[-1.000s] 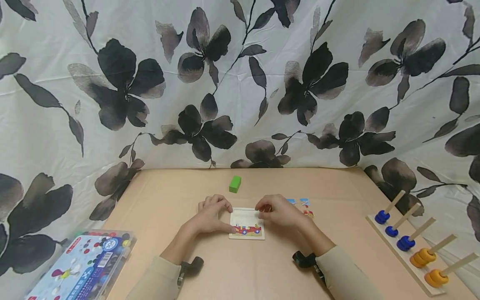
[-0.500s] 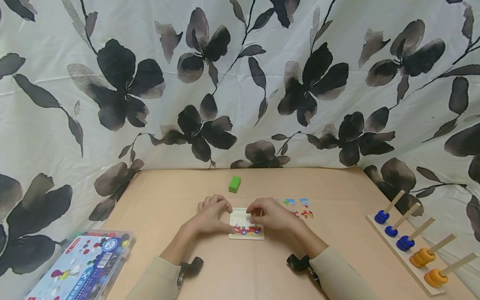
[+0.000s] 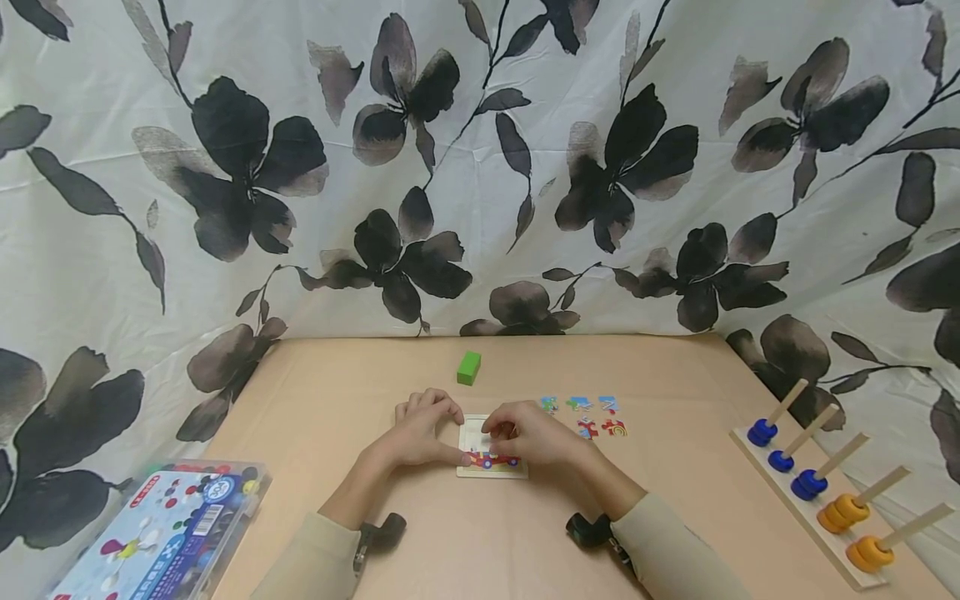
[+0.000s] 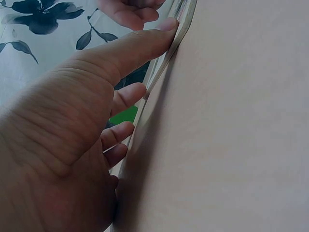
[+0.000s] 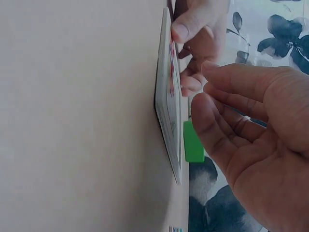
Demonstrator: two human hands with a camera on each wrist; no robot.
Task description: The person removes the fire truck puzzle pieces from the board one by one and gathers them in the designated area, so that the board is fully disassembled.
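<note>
A small white-framed puzzle board [image 3: 492, 477] lies in front of me, a red and blue picture strip across its near part. My left hand [image 3: 426, 429] holds its left side, the thumb on the near part and the fingers at the far left corner. The left wrist view shows that thumb [image 4: 161, 36] on the frame. Over the board's right half hovers my right hand [image 3: 536, 432], fingers loosely bent. In the right wrist view its fingertips [image 5: 202, 104] stand slightly apart, with nothing seen between them. The right hand covers part of the board.
Loose puzzle pieces [image 3: 608, 403] lie right of the board. A green block [image 3: 468, 368] stands behind it. At the right edge is a peg rack [image 3: 813, 512] with blue and orange rings; a clear plastic case [image 3: 172, 529] lies at the left. A floral curtain hangs behind the table.
My right hand has moved left and slightly nearer over the board, uncovering more of the loose pieces. The left hand and the board have stayed in place.
</note>
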